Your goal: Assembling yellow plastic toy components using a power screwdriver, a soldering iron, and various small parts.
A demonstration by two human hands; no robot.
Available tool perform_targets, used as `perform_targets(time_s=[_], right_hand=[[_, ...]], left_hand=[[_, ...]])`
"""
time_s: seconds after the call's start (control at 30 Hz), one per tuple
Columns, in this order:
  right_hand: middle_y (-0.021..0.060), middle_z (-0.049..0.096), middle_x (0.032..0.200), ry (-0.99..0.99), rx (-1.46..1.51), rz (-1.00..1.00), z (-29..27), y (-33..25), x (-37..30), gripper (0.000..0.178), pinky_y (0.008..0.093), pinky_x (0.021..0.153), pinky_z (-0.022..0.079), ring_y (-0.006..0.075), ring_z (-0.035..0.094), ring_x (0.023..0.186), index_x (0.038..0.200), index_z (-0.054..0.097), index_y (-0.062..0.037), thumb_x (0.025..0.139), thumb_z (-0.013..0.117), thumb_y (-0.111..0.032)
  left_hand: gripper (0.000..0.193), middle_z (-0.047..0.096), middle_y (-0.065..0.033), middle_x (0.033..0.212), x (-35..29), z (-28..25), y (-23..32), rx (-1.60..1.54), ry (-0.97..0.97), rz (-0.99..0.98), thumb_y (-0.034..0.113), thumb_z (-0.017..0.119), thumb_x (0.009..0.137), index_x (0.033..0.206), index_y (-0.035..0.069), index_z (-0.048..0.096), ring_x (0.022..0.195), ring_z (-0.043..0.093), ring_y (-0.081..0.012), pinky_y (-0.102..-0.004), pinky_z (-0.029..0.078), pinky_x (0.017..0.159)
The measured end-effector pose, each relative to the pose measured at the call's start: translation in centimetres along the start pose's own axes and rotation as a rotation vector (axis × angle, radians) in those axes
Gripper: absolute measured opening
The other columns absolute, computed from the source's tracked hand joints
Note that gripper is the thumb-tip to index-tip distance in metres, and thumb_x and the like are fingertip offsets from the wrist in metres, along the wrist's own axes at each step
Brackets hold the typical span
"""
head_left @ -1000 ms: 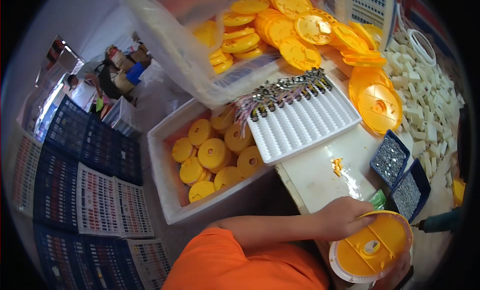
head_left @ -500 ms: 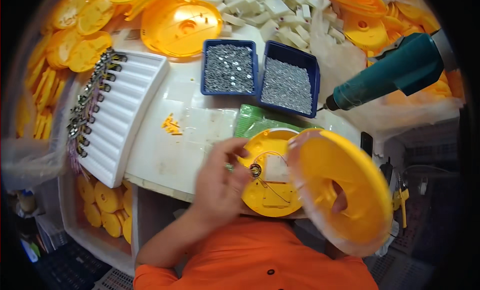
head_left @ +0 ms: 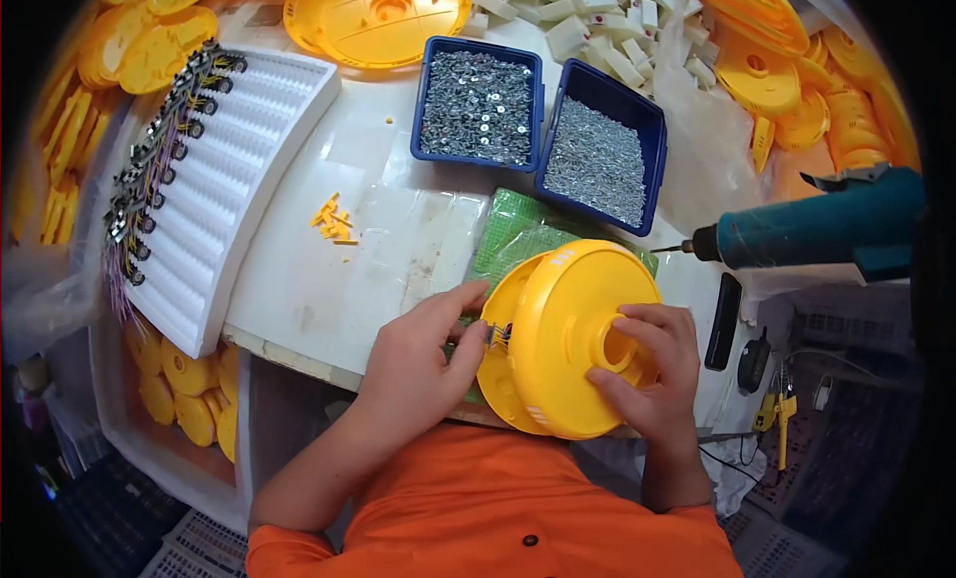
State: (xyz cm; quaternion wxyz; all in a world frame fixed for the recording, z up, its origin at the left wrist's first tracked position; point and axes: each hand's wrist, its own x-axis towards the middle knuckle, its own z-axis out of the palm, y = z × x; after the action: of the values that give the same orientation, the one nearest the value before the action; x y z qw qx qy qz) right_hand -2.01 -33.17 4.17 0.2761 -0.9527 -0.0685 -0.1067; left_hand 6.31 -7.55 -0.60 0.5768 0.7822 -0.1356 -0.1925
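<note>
A yellow round plastic cover (head_left: 568, 309) rests tilted over a matching yellow base (head_left: 504, 384) at the table's near edge. My right hand (head_left: 659, 369) grips the cover at its central hole, thumb and fingers on the raised rim. At the left side of the two shells, my left hand (head_left: 423, 359) holds a small wired part (head_left: 496, 334) near the thumb tip, in the gap between cover and base. Its fingers partly hide that part. The inside of the base is mostly covered. Under the shells lies a green mat (head_left: 513, 230) wrapped in clear plastic.
Two blue bins hold small metal screws (head_left: 476, 105) and finer metal pieces (head_left: 595, 160). A teal power screwdriver (head_left: 817, 225) hangs at right. On the left, a white ridged tray (head_left: 249, 130) carries wired circuit boards (head_left: 164, 170). Small yellow bits (head_left: 334, 220) lie mid-table.
The yellow cover has swung left from beside the base to over it, hiding the base's inside. My right hand now shows on the cover's hole. My left hand stays at the base's left edge.
</note>
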Motion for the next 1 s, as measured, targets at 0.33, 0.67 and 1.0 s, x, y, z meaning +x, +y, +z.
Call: perform_targets(time_s=[0.33,0.67,1.0], right_hand=[[0.0103,0.066,0.106,-0.142,-0.144,-0.078,0.4,-1.6,1.5,0.049,0.0375,0.074,0.048,0.0271,0.057,0.088,0.106,0.076,-0.0103,0.063,0.093,-0.025],[0.0128,0.063,0.111,-0.172,-0.147,-0.057,1.8,-0.2,0.1,0.049,0.0371,0.072,0.049,0.0278,0.057,0.089,0.11,0.075,-0.0124,0.065,0.093,-0.023],[0.0187,0.058,0.134,0.252,0.123,0.071,2.6,1.8,-1.8,0.059,0.0422,0.105,0.043,0.031,0.058,0.116,0.132,0.064,-0.0036,0.083,0.077,-0.032]], left_hand=[[0.034,0.071,-0.0224,0.114,0.7,-1.3,-1.2,-0.1,-0.121,0.079,0.005,0.061,0.096,0.129,-0.002,0.065,0.096,0.072,-0.0344,-0.0373,0.057,0.083],[0.034,0.07,-0.0179,0.113,0.9,-1.3,0.8,-0.04,-0.149,0.0,0.005,0.062,0.097,0.129,-0.003,0.064,0.096,0.07,-0.0242,-0.0316,0.055,0.087],[0.056,0.058,-0.0178,0.133,-1.2,5.5,0.2,-0.544,0.051,-0.025,0.006,0.066,0.096,0.145,-0.002,0.041,0.124,0.059,-0.0218,-0.0335,0.048,0.103]])
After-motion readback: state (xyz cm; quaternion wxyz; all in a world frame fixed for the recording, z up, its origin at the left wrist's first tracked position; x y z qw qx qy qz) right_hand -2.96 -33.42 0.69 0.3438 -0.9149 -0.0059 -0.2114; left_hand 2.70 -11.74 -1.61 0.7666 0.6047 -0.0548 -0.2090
